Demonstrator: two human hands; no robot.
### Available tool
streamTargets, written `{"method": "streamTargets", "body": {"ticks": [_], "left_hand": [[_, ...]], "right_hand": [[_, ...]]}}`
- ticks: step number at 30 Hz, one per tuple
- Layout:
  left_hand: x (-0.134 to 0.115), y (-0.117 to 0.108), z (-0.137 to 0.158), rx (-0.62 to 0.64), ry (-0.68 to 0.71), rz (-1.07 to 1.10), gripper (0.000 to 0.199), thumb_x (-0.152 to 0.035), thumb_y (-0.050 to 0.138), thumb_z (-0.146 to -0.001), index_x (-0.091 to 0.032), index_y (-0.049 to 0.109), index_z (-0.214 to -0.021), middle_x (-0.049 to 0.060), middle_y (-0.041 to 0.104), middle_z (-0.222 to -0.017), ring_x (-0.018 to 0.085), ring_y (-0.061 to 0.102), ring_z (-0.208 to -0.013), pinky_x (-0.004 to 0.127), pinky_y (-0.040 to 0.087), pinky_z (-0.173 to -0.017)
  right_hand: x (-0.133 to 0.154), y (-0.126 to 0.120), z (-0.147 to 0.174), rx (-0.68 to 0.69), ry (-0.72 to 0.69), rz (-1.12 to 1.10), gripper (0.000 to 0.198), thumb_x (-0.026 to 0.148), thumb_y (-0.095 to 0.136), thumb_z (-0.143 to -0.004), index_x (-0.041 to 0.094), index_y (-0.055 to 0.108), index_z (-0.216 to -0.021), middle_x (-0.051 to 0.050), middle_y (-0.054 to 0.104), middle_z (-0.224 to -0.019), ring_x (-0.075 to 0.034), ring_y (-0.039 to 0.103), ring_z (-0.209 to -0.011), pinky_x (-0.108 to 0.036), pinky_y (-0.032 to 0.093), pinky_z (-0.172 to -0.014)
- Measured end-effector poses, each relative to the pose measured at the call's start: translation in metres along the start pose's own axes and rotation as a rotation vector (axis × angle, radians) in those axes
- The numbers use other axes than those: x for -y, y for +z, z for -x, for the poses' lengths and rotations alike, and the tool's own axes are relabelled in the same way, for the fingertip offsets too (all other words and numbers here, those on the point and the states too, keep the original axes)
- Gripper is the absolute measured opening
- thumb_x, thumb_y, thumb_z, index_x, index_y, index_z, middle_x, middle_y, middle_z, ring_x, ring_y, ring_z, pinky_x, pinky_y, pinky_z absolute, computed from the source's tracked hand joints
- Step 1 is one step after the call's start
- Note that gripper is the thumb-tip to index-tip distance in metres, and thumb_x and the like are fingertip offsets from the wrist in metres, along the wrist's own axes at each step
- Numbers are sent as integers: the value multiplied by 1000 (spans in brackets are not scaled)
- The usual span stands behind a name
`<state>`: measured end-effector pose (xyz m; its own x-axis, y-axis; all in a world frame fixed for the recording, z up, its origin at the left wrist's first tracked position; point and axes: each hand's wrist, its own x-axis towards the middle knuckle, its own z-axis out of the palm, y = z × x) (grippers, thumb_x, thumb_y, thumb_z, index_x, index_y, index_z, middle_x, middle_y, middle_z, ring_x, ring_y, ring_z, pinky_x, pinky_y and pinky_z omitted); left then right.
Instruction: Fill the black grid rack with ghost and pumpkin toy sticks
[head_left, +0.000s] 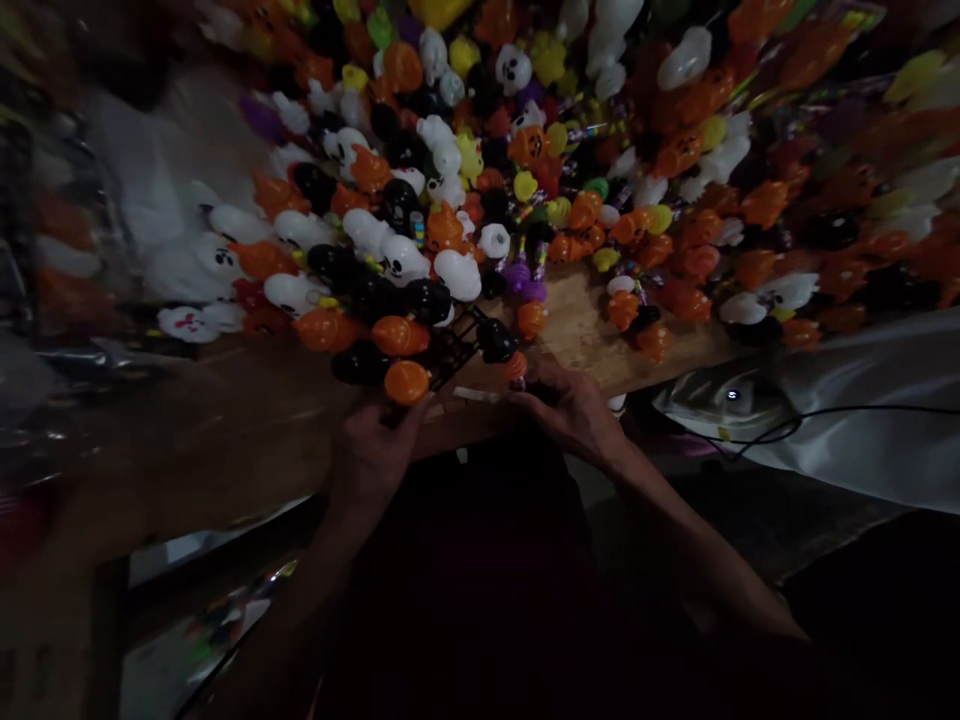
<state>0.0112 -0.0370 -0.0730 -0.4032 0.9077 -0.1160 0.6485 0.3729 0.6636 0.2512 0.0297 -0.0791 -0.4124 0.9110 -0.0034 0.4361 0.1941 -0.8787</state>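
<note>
My left hand [371, 440] is at the table's front edge, fingers curled just below a round orange toy head [406, 382]. What lies inside its grip is hidden. To the right, my right hand [576, 408] pinches the lower end of a small orange-topped candy toy [516, 367]. A pale thin strip [478, 395] runs from near its fingertips toward the left. Between the hands sit a black grid rack [456, 352] and a shiny black toy head [496, 341]. Glossy white toy heads [406, 260] and orange ones crowd behind the left hand.
A large pile of orange, white, black, yellow and purple toys [532, 145] covers the wooden table [577, 310]. Clear plastic bags [45, 370] lie at the left. A pale sack [862, 410] with a black cable [832, 410] is at the right.
</note>
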Motion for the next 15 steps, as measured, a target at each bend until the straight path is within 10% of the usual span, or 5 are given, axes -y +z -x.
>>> {"method": "streamTargets", "body": {"ticks": [15], "left_hand": [[4, 2, -15, 131, 54, 152, 37, -57, 68, -82, -20, 73, -87, 13, 75, -97, 32, 69, -107, 39, 52, -91]], "right_hand": [[15, 1, -2, 241, -67, -245, 32, 46, 56, -100, 21, 76, -105, -5, 76, -102, -21, 71, -101, -35, 56, -93]]}}
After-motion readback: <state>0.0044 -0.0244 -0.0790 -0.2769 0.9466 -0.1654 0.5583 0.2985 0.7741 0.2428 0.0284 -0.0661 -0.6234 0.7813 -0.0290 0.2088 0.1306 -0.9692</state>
